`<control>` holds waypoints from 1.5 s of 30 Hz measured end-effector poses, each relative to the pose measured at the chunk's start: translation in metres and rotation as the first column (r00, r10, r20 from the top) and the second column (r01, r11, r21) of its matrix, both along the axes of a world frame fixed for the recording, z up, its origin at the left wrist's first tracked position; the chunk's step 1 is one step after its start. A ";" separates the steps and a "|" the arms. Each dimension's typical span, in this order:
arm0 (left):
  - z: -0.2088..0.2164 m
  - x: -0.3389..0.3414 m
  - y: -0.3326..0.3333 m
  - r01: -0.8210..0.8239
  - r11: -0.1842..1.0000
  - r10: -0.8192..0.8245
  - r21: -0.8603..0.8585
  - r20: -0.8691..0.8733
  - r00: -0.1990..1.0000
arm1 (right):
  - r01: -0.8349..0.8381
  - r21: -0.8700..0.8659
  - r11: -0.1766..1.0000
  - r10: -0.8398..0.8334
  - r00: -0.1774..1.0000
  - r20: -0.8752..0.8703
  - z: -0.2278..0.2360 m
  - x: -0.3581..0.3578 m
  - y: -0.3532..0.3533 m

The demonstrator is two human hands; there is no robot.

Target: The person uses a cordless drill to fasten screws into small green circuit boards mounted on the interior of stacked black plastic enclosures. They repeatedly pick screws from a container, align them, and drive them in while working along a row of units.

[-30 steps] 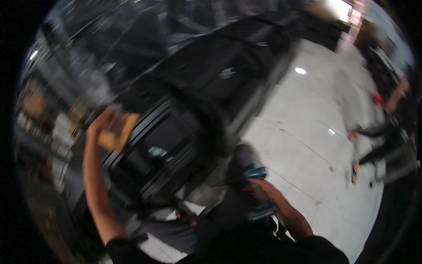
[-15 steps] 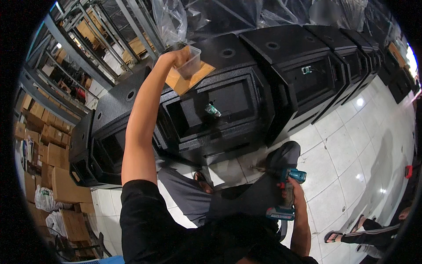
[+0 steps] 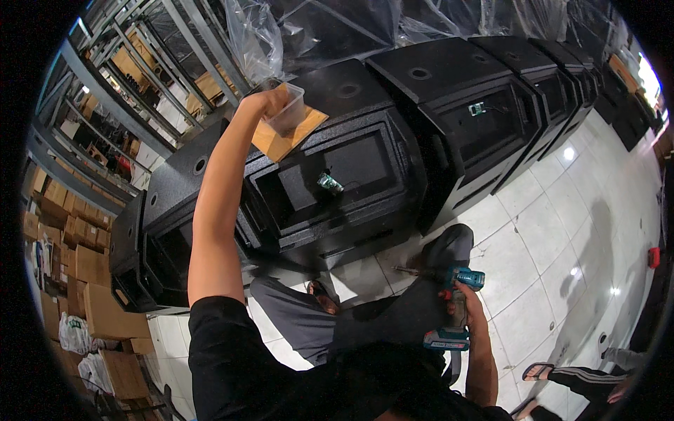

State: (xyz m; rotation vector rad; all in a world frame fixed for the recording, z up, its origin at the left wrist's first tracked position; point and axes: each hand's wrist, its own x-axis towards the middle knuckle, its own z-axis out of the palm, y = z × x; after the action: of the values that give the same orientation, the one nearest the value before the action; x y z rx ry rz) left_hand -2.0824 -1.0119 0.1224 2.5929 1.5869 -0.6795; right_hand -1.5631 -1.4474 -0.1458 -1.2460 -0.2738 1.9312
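My left hand (image 3: 263,102) is raised over a black speaker cabinet (image 3: 330,175) and grips a small clear plastic tub (image 3: 288,109) that rests on a flat brown board (image 3: 286,133) lying on the cabinet's top. My right hand (image 3: 460,298) is low by my knee and holds a teal and black cordless drill (image 3: 456,309), bit pointing left. Inside the cabinet's open front recess lies a small green part (image 3: 328,184) with a wire.
More black cabinets (image 3: 456,98) stand in a row to the right on white floor tiles. Metal racks (image 3: 119,91) and stacked cardboard boxes (image 3: 84,281) fill the left. Clear plastic sheeting (image 3: 260,35) hangs behind. Another person's sandalled feet (image 3: 544,372) are at the lower right.
The view swung from the floor back to the cabinets. My left hand stayed up at the tub on the board; the drill remained in my right hand by my knee.
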 end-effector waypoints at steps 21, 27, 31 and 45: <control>0.023 0.007 -0.032 -0.125 0.985 0.095 0.118 0.234 0.968 | 0.024 -0.072 0.997 -0.031 0.995 -0.093 0.010 -0.003 0.002; 0.021 0.006 -0.036 -0.199 0.976 0.150 0.092 0.384 0.911 | 0.020 -0.064 0.998 -0.025 0.996 -0.082 0.013 -0.004 0.003; 0.023 0.007 -0.040 -0.233 0.968 0.182 0.094 0.378 0.908 | 0.013 -0.037 0.999 -0.016 0.997 -0.081 0.011 -0.003 0.003; 0.018 0.028 -0.200 -0.228 0.949 0.064 -0.216 0.844 -0.533 | 0.009 -0.024 1.000 -0.010 0.999 -0.045 0.007 -0.004 0.000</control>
State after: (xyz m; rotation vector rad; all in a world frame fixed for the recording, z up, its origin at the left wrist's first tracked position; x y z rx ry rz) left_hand -2.0548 -1.2123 0.1401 1.2713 0.9194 1.5882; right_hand -1.5670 -1.4471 -0.1384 -1.2154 -0.2223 1.9573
